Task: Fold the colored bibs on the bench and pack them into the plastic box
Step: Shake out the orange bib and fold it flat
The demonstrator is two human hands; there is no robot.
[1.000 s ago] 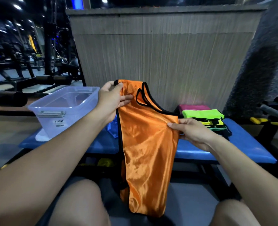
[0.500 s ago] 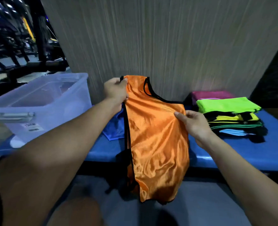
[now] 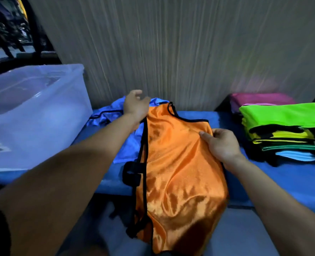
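Now orange bib (image 3: 178, 163) lies draped over bench (image 3: 291, 183) edge between my hands; right hand (image 3: 222, 144) pinches its right side, left hand (image 3: 136, 106) loose, holding nothing. Light, slippery satin; grip the black-trimmed shoulders.

At frame centre lay a shiny orange bib (image 3: 178, 163) edged in black; a blue bib (image 3: 130, 145) showed left of it. The stack (image 3: 285, 133) at right ran pink, neon green, yellow, green, pale blue. The bench (image 3: 263, 182) was blue.
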